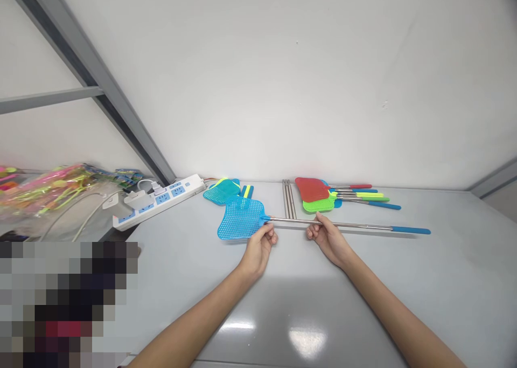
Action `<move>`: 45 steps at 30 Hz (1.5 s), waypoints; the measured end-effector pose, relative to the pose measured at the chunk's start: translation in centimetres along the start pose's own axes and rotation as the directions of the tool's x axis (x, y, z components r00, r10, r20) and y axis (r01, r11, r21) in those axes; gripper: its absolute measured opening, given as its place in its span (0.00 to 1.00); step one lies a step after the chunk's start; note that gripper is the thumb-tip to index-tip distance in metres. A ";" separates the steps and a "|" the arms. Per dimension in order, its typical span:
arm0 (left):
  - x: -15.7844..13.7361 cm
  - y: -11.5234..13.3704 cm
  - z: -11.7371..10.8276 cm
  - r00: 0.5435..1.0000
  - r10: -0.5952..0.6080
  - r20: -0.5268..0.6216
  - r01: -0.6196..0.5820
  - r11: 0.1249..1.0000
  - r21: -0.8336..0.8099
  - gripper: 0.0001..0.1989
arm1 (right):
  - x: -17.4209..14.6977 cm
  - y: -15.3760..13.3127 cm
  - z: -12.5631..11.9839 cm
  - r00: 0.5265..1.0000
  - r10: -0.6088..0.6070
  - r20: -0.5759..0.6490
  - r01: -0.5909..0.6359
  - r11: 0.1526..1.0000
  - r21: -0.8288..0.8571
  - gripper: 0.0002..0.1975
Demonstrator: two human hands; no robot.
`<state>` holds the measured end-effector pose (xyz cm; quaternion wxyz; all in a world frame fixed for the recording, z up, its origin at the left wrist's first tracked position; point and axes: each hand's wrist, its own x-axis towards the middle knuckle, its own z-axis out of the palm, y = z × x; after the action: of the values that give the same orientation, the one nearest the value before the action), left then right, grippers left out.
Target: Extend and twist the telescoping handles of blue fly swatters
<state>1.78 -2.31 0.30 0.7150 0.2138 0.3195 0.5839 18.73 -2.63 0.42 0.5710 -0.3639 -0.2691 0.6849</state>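
Note:
A blue fly swatter (242, 220) with an extended metal rod and a blue grip lies crosswise between my hands, just above the table. My left hand (259, 247) pinches it at the neck, where the mesh head meets the rod. Farther along the rod, my right hand (329, 238) grips it with thumb and fingers. Behind the right hand is a pile of assembled fly swatters with a red head (311, 189) on top and a green head (317, 205) below. Several bare metal rods (290, 198) stand side by side left of that pile.
Loose teal swatter heads (222, 192) and short blue and yellow grips (247, 191) lie at the back left. A white power strip (161, 201) with plugs and cables runs along the table's left edge. Bagged colourful items (60, 190) lie beyond it. A white wall (299, 88) bounds the back.

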 end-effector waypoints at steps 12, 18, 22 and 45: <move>0.0 0.0 0.1 0.999 0.047 0.007 -0.047 0.998 0.051 0.08 | -0.2 0.0 0.1 0.998 -0.017 0.065 0.026 0.990 -0.139 0.17; -0.5 -0.4 0.3 0.990 0.143 -0.011 -0.138 0.968 0.207 0.09 | -0.1 0.3 -0.2 0.985 -0.020 0.170 0.057 0.974 -0.219 0.17; -0.6 -0.5 0.2 0.991 0.136 0.013 -0.134 0.945 0.298 0.12 | -0.1 0.1 -0.2 0.988 -0.013 0.155 0.042 0.982 -0.182 0.16; -0.7 -0.4 0.2 0.989 0.107 0.100 -0.135 0.928 0.348 0.15 | -0.2 -0.2 -0.1 0.994 0.001 0.111 0.018 0.985 -0.169 0.16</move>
<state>2.11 -3.09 0.35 0.6396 0.3814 0.3769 0.5508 18.97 -2.77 0.52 0.5251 -0.3717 -0.3590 0.6762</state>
